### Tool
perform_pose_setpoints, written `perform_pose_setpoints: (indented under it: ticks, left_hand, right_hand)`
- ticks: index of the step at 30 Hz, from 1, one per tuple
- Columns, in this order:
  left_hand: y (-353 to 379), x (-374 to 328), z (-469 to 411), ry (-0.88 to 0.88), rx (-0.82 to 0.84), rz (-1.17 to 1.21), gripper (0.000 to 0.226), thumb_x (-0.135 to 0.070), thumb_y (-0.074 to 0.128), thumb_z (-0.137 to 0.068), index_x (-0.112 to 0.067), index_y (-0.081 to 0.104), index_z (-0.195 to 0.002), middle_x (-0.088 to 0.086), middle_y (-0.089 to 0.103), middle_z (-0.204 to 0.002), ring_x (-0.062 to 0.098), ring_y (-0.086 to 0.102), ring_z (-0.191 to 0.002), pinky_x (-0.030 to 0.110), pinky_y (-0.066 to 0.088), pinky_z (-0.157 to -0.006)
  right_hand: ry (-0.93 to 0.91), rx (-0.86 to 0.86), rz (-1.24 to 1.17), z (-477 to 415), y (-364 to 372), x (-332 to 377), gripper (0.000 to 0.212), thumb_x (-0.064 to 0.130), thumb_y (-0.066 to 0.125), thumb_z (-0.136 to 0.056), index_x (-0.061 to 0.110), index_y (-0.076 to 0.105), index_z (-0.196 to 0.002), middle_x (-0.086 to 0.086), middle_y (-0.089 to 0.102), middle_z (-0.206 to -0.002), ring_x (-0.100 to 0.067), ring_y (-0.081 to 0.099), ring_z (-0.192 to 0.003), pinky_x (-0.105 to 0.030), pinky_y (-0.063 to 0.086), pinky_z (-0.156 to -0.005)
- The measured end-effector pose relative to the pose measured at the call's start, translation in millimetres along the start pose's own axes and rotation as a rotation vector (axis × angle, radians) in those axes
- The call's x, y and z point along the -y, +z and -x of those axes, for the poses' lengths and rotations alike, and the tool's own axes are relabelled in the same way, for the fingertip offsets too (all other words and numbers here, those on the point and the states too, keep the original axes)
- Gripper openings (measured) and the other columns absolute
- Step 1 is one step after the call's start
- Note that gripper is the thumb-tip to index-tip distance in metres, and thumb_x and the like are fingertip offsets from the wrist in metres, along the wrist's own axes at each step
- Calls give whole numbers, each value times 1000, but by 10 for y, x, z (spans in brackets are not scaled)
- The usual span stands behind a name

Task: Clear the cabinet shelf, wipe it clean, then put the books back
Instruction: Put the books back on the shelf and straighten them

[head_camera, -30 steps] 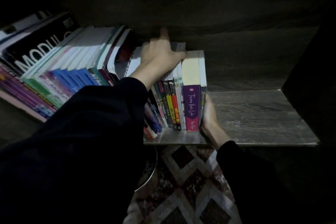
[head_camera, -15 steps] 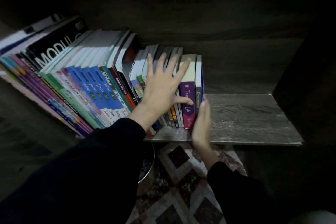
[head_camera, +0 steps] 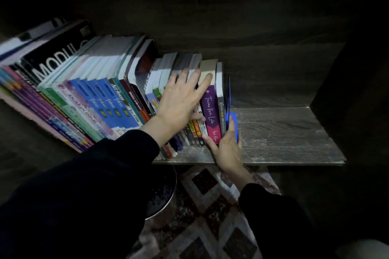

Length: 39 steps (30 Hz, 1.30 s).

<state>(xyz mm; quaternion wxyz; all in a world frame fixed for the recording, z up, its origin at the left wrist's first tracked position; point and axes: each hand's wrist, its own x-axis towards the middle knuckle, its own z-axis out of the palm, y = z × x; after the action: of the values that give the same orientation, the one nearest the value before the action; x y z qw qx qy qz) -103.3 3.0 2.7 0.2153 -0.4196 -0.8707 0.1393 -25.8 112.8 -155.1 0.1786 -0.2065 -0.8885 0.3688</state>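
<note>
Books [head_camera: 117,101] stand left of your right hand [head_camera: 228,149], flat against blue book [head_camera: 234,118] at shelf [head_camera: 284,132] front edge | your left hand [head_camera: 179,101] splays on spines [head_camera: 197,128], gripping nothing.

On my feed both arms wear long, loose sleeves of plain black cloth. The left sleeve [head_camera: 84,195] looks bulky and folds softly up to its cuff at the wrist. The right sleeve [head_camera: 273,221] is the same dark fabric. The left hand [head_camera: 181,101] and right hand [head_camera: 228,149] are bare.
</note>
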Motion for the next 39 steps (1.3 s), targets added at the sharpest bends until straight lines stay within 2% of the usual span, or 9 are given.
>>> perform_pose_setpoints:
  ticks: [3, 6, 9, 20, 23, 25, 29, 36, 39]
  left_hand:
    - [-28, 57, 29, 59, 31, 22, 117, -58, 73, -68, -20, 1, -152, 16, 20, -151, 37, 23, -138, 47, 20, -113]
    - [-57, 127, 60, 117, 103, -48, 124, -30, 79, -75, -25, -21, -148, 18, 5, -155, 38, 16, -141, 46, 16, -116]
    - [-90, 118, 75, 114, 138, -73, 120, -12, 74, -79, -26, -25, -147, 19, -3, -155, 38, 12, -143, 45, 14, -117]
    - [-120, 67, 124, 80, 126, -71, 117, -14, 71, -81, -23, -26, -147, 20, 4, -155, 39, 12, -144, 44, 15, -118]
    - [-123, 62, 127, 72, 114, -71, 114, -3, 66, -81, -23, -24, -147, 19, 7, -155, 39, 13, -143, 44, 16, -117]
    - [-123, 64, 121, 69, 111, -67, 113, -1, 65, -80, -24, -23, -148, 19, 7, -155, 39, 12, -143, 44, 15, -117]
    - [-120, 60, 110, 71, 132, -69, 113, -4, 66, -81, -23, -23, -148, 19, 6, -155, 39, 12, -144, 44, 16, -117]
    - [-97, 28, 153, 31, 90, -152, 117, -18, 66, -83, -26, -35, -141, 20, -11, -157, 39, -3, -145, 50, 3, -117]
    - [122, 41, 369, -105, -132, -70, 126, -16, 73, -77, -27, -36, -140, 17, -20, -155, 34, -22, -142, 50, -19, -111]
  right_hand:
    - [13, 108, -146, -45, -61, -100, 100, 61, 55, -84, 29, -14, -149, 0, 39, -150, -16, 29, -141, -46, 1, -119]
    - [56, 180, -259, -75, -183, -211, 97, 42, 69, -83, 53, -4, -145, -2, 57, -130, -26, 54, -121, -54, 32, -110]
    - [13, 170, -122, -138, -316, -237, 99, 41, 74, -79, 43, 5, -149, -7, 56, -133, -28, 52, -121, -45, 41, -104]
    - [-14, 199, -30, -312, -459, -67, 79, 36, 81, -73, 23, 32, -134, -6, 66, -120, -26, 63, -106, -41, 50, -92]
    - [24, 274, -144, -332, -629, -81, 74, 27, 80, -75, 22, 40, -137, -1, 66, -113, -7, 63, -93, -23, 49, -91]
    - [26, 280, -145, -342, -674, -71, 67, 22, 79, -76, 21, 46, -134, 3, 65, -104, 4, 60, -80, -9, 48, -76]
    - [19, 211, -26, -325, -544, -29, 70, 42, 79, -73, 31, 45, -133, -6, 67, -110, -21, 62, -93, -35, 51, -87]
    - [221, 152, -173, -98, -415, 139, 78, 21, 76, -80, 17, 32, -144, -7, 62, -121, -26, 60, -111, -23, 41, -88]
    - [239, -40, -329, 157, -284, 227, 90, 19, 77, -78, 19, 23, -149, -8, 54, -134, -27, 52, -122, -39, 41, -104]
